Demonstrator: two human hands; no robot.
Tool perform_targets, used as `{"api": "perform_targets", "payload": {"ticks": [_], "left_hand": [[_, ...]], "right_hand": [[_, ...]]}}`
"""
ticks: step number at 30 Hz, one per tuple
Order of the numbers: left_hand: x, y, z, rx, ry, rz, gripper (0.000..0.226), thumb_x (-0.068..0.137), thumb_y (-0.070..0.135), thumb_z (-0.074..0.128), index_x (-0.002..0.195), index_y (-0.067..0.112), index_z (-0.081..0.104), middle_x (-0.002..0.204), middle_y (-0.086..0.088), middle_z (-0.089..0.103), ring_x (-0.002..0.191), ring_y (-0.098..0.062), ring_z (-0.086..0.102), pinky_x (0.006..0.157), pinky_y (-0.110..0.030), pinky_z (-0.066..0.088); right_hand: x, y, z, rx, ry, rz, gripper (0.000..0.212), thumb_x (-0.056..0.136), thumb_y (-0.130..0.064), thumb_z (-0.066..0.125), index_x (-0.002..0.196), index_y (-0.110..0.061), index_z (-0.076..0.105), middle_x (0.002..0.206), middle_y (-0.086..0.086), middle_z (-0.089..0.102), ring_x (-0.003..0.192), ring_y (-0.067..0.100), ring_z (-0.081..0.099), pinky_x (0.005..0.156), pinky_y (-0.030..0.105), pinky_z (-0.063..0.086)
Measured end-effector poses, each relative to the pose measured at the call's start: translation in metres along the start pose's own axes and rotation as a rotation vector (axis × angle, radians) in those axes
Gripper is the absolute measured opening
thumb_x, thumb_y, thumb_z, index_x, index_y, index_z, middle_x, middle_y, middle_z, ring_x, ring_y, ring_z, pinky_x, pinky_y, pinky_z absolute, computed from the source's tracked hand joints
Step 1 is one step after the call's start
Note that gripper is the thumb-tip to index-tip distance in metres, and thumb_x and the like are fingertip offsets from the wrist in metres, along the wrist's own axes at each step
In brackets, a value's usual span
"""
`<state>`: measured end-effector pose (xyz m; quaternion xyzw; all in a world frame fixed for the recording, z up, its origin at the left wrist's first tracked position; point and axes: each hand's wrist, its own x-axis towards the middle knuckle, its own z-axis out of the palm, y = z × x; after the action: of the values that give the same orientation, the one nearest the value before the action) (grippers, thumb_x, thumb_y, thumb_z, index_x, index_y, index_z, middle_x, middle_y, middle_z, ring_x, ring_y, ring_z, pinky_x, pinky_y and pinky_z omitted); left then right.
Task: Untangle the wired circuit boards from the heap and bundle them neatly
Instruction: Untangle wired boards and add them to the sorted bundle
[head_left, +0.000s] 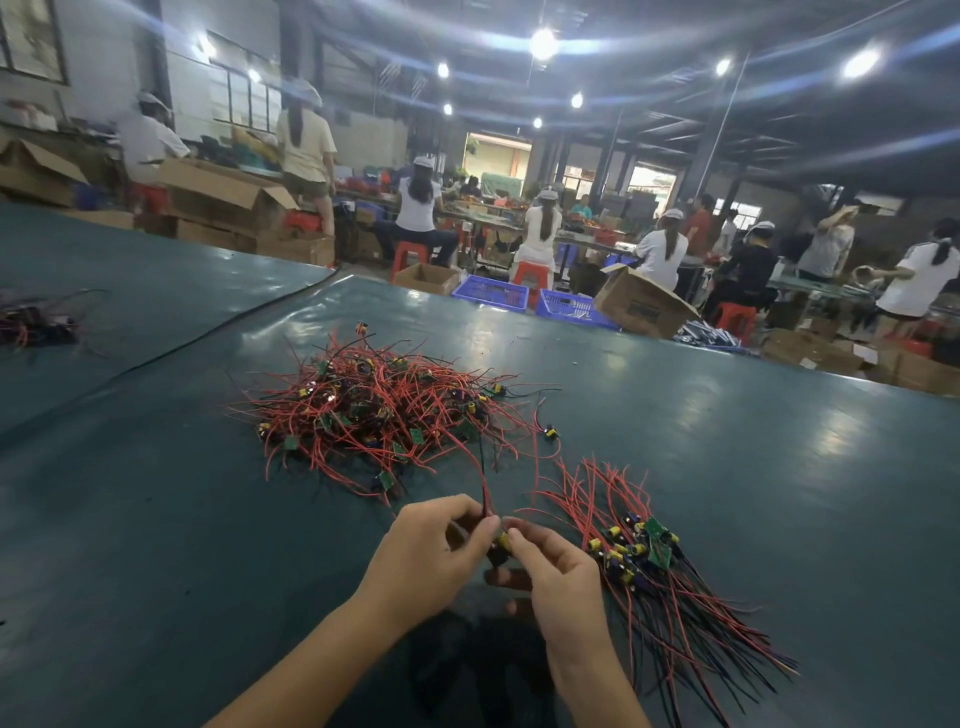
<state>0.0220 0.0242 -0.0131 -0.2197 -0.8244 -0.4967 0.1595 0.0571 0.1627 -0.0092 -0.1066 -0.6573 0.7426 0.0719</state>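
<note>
Holding one wired board (500, 541) betw. both hands, just above surface (753, 467), centre, close to near edge. Left hand (431, 551): fingers curled in, thumb + fingertips pinching red lead (484, 488) right beside the board. Right hand (558, 577): thumb + index nipping the yellow part on the board, other fingers loosely bent, nothing else in them. Lead up from the pinch toward far edge, into heap (379, 410).

Heap at mid-surface, beyond the hands: tangled red + blk wires, small green boards, yellow parts, loose ends sticking out all round. One stray board w/ wire just off heap's right side.

Sorted bundle (641, 551) just right of right hand, flat on surface, near the near edge. Boards clustered together, red wires fanned toward heap side, red + blk wires trailing toward near-right corner.

Smaller tangle (36, 322) at left edge, well apart from heap.

Past far edge: blue crates (491, 293), cardboard box (641, 306), ppl seated at other benches, too blurred for detail.
</note>
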Motion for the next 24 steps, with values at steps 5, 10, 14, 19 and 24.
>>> {"api": "perform_targets", "payload": {"ticks": [5,10,14,19,24], "left_hand": [[0.0017,-0.0006,-0.0017,-0.059,-0.034,-0.017,0.016,0.091,0.03,0.064,0.076,0.031,0.069,0.068,0.014,0.067,0.062,-0.008,0.063,0.059,-0.023,0.05],[0.0045,-0.0007,-0.0043,-0.105,-0.006,-0.064,0.017,0.091,0.026,0.066,0.076,0.019,0.071,0.065,0.003,0.068,0.058,-0.016,0.063,0.061,-0.04,0.055],[0.005,-0.0008,-0.0058,-0.107,-0.039,-0.049,0.016,0.09,0.024,0.067,0.075,0.02,0.073,0.063,0.004,0.068,0.056,-0.011,0.062,0.056,-0.033,0.053],[0.0048,0.0012,-0.0065,-0.136,-0.041,-0.057,0.016,0.09,0.025,0.067,0.076,0.019,0.073,0.065,0.002,0.069,0.057,-0.015,0.064,0.058,-0.034,0.053],[0.0074,0.0038,-0.0082,-0.193,0.054,-0.168,0.021,0.091,0.023,0.065,0.074,0.011,0.07,0.062,0.001,0.067,0.048,-0.006,0.057,0.051,-0.018,0.044]], "right_hand": [[-0.0028,-0.004,-0.0011,-0.04,-0.048,0.009,0.009,0.092,-0.008,0.064,0.09,-0.01,0.072,0.08,0.007,0.075,0.06,0.019,0.07,0.045,0.027,0.051],[-0.0005,-0.0028,-0.0006,-0.054,-0.027,-0.005,0.006,0.091,-0.011,0.066,0.086,-0.007,0.066,0.077,0.01,0.071,0.058,0.018,0.067,0.056,0.038,0.054],[-0.0019,-0.002,0.0021,-0.086,-0.069,-0.062,0.009,0.087,-0.014,0.071,0.084,-0.005,0.068,0.069,0.005,0.07,0.053,0.014,0.058,0.052,0.03,0.051],[-0.0001,-0.0002,0.0024,-0.109,-0.048,-0.084,0.016,0.09,-0.015,0.067,0.08,-0.004,0.069,0.069,0.009,0.07,0.051,0.013,0.058,0.053,0.027,0.051],[0.0063,0.0002,-0.0033,0.048,0.078,0.052,0.017,0.098,-0.022,0.058,0.091,-0.006,0.061,0.07,0.004,0.073,0.052,0.016,0.066,0.038,0.024,0.045]]}}
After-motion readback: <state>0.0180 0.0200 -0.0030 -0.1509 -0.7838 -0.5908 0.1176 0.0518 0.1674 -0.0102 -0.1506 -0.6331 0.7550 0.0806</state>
